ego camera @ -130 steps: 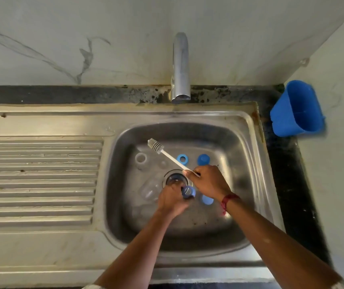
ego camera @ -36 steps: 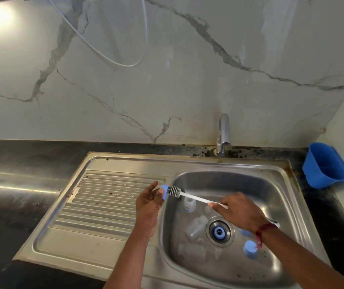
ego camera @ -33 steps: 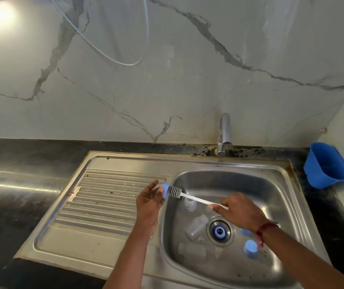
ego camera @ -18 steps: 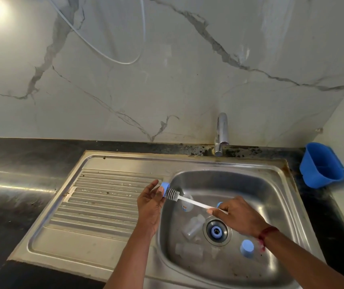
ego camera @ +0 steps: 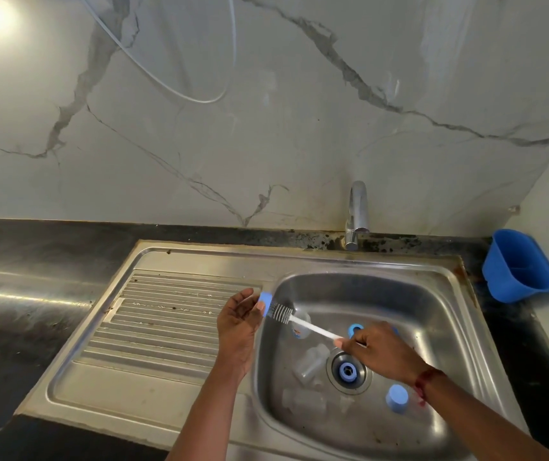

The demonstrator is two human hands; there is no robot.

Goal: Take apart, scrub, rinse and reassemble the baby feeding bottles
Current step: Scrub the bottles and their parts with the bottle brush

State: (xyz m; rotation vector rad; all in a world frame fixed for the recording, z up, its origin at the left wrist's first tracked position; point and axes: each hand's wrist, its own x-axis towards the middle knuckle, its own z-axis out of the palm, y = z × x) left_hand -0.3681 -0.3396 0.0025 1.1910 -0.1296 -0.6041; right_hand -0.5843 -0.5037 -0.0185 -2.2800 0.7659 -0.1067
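Observation:
My left hand (ego camera: 238, 322) pinches a small blue bottle cap (ego camera: 265, 300) over the basin's left rim. My right hand (ego camera: 378, 352) grips the white handle of a bottle brush (ego camera: 281, 312), whose bristles press into the cap. In the steel sink (ego camera: 433, 294) lie clear bottle parts: one bottle (ego camera: 301, 326) standing behind the brush, another (ego camera: 311, 362) on its side, a third (ego camera: 303, 399) near the front. A blue ring (ego camera: 348, 371) sits in the drain, a blue cap (ego camera: 397, 397) stands to the right, and another blue ring (ego camera: 354, 328) shows behind my right hand.
A ribbed draining board (ego camera: 166, 314) lies left of the basin. The tap (ego camera: 356, 214) stands at the back, with no water running. A blue plastic holder (ego camera: 517, 266) hangs at the right wall. Black countertop (ego camera: 17, 261) surrounds the sink.
Both hands rose from the drain to the basin's left rim, with the blue cap in the left. Over the last second the brush slid slightly against the cap.

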